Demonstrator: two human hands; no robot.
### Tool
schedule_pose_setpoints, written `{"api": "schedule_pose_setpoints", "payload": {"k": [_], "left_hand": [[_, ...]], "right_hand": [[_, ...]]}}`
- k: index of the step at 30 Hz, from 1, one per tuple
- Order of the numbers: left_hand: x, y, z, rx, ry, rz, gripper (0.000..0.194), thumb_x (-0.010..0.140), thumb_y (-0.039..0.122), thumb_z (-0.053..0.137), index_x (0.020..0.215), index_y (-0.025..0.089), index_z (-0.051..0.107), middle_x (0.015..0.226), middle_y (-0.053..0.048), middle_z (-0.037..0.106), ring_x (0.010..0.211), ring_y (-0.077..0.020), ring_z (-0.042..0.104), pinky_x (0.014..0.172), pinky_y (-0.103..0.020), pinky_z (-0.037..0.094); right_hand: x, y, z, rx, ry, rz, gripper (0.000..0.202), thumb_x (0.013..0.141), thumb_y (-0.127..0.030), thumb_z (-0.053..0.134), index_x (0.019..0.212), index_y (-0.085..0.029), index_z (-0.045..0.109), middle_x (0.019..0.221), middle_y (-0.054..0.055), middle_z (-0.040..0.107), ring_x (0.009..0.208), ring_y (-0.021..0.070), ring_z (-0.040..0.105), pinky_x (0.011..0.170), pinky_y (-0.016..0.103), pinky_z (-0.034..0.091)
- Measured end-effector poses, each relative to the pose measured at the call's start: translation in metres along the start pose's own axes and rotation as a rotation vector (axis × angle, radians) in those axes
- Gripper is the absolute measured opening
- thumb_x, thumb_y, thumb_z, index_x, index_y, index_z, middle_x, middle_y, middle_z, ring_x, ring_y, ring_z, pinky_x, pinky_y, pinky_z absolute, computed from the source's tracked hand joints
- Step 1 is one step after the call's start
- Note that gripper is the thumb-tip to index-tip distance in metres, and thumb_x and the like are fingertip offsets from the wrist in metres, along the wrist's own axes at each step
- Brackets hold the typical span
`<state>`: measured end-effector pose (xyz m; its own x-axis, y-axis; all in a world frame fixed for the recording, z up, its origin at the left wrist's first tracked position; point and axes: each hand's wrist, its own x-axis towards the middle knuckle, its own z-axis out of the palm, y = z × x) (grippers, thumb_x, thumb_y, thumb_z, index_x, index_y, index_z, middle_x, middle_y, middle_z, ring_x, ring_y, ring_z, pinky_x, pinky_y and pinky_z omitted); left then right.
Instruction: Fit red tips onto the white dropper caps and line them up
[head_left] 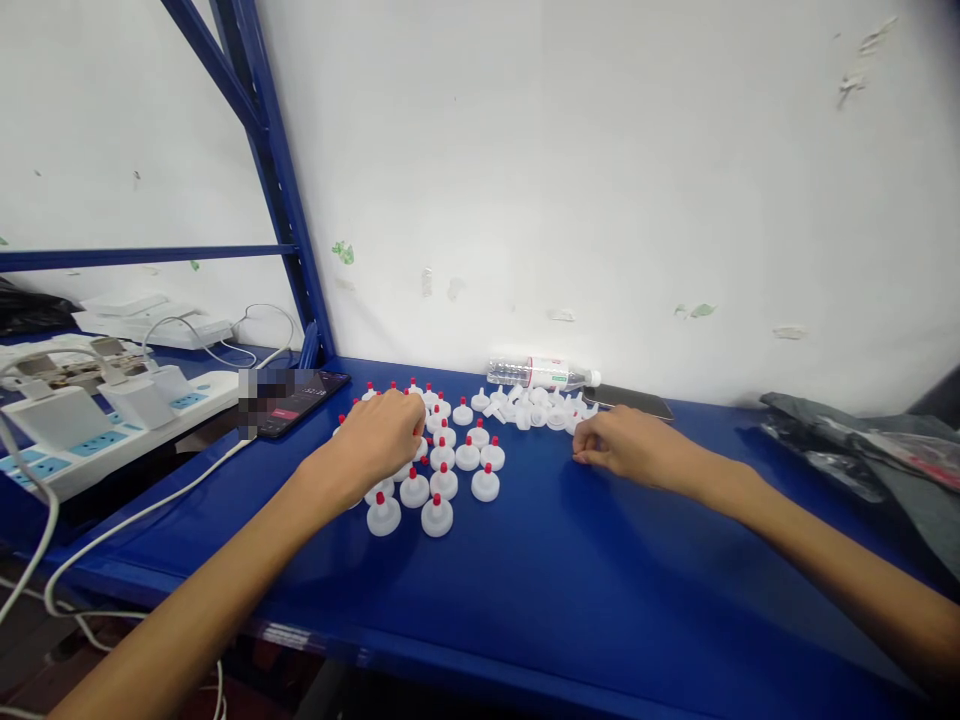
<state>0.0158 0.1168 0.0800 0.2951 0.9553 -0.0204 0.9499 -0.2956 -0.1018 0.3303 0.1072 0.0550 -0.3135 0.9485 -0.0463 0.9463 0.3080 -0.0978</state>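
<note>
My left hand [384, 437] is over a group of white nozzle caps with red tips [436, 516], which stand upright in loose rows on the blue table. Its fingers curl down on the far side, so whatever they grip is hidden. Several of the caps behind and below that hand are partly covered. To the right, my right hand [630, 447] hovers low by the edge of a heap of white nozzle caps without red tips [534, 408]. Thumb and fingertips there are pressed together; anything between them is too small or hidden to make out.
A clear plastic bottle [544, 373] lies against the wall, beside a dark phone [637, 402]. At the left are a lit phone [296, 400], a white power strip [142, 425] with chargers, and cables over the table edge. Grey plastic bags [862, 450] lie at the right.
</note>
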Motion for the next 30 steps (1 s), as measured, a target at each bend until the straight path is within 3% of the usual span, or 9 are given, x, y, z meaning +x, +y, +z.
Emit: {"api": "schedule_pose_setpoints", "payload": {"k": [5,10,14,17,19,23,27,28,30], "left_hand": [[0.001,-0.002,0.004,-0.065,0.067,-0.007,0.023,0.096,0.037,0.066,0.102,0.015,0.070,0.095,-0.005,0.073,0.085,-0.0196,0.069,0.080,-0.038,0.056],[-0.014,-0.006,-0.003,-0.149,0.270,-0.003,0.029,0.097,0.034,0.057,0.114,0.017,0.072,0.107,-0.013,0.075,0.100,-0.0334,0.069,0.078,-0.041,0.051],[-0.037,0.015,-0.007,-0.288,0.435,0.046,0.023,0.099,0.037,0.054,0.109,0.027,0.073,0.092,0.000,0.076,0.073,-0.0198,0.069,0.069,-0.032,0.049],[-0.053,0.047,0.010,-0.600,0.673,0.286,0.024,0.092,0.028,0.070,0.116,0.025,0.071,0.084,0.003,0.072,0.055,-0.0119,0.061,0.059,-0.026,0.050],[-0.060,0.067,0.028,-0.655,0.755,0.421,0.023,0.095,0.022,0.066,0.118,0.024,0.070,0.091,0.001,0.071,0.059,-0.0112,0.063,0.058,-0.025,0.051],[-0.065,0.087,0.056,-0.686,0.907,0.478,0.021,0.100,0.015,0.060,0.118,0.021,0.067,0.104,-0.003,0.072,0.082,-0.0136,0.072,0.073,-0.023,0.058],[-0.067,0.086,0.067,-0.685,0.993,0.465,0.015,0.099,0.012,0.059,0.109,0.019,0.069,0.097,-0.002,0.074,0.079,-0.0120,0.073,0.072,-0.020,0.058],[-0.067,0.086,0.069,-0.699,0.998,0.452,0.015,0.098,0.011,0.060,0.108,0.019,0.069,0.096,-0.002,0.074,0.079,-0.0122,0.073,0.072,-0.020,0.058],[-0.067,0.086,0.073,-0.758,0.991,0.431,0.016,0.096,0.009,0.063,0.107,0.019,0.070,0.097,-0.002,0.075,0.078,-0.0124,0.074,0.072,-0.020,0.059]], "right_hand": [[-0.001,0.001,0.003,-0.001,0.015,-0.007,0.012,0.089,-0.021,0.065,0.087,-0.025,0.076,0.087,0.002,0.078,0.078,0.0217,0.070,0.059,0.029,0.040],[-0.005,-0.005,-0.001,0.102,0.075,-0.070,0.011,0.091,-0.026,0.063,0.089,-0.023,0.073,0.083,0.003,0.076,0.074,0.0212,0.069,0.061,0.031,0.043],[-0.014,-0.031,-0.016,0.564,0.050,-0.181,0.021,0.095,-0.040,0.064,0.093,-0.022,0.073,0.088,0.003,0.076,0.072,0.0166,0.067,0.065,0.028,0.049],[-0.024,-0.055,-0.020,0.900,-0.064,-0.219,0.024,0.093,-0.044,0.068,0.097,-0.021,0.073,0.088,0.003,0.074,0.070,0.0130,0.064,0.060,0.023,0.046],[-0.031,-0.067,-0.016,1.043,-0.129,-0.232,0.025,0.091,-0.045,0.070,0.096,-0.020,0.074,0.082,0.001,0.071,0.069,0.0115,0.061,0.057,0.021,0.044],[-0.040,-0.068,-0.005,1.210,-0.218,-0.183,0.028,0.087,-0.045,0.076,0.097,-0.019,0.079,0.081,0.002,0.071,0.068,0.0101,0.059,0.055,0.019,0.041],[-0.035,-0.053,-0.008,1.192,-0.364,-0.206,0.036,0.094,-0.051,0.065,0.107,-0.021,0.080,0.107,0.010,0.077,0.074,0.0123,0.065,0.058,0.022,0.045],[-0.031,-0.050,-0.010,1.118,-0.332,-0.211,0.037,0.096,-0.051,0.061,0.109,-0.021,0.080,0.110,0.011,0.077,0.074,0.0136,0.066,0.058,0.023,0.046],[-0.019,-0.043,-0.010,0.849,-0.082,-0.189,0.035,0.097,-0.048,0.060,0.114,-0.023,0.078,0.111,0.009,0.077,0.078,0.0174,0.069,0.063,0.028,0.050]]}}
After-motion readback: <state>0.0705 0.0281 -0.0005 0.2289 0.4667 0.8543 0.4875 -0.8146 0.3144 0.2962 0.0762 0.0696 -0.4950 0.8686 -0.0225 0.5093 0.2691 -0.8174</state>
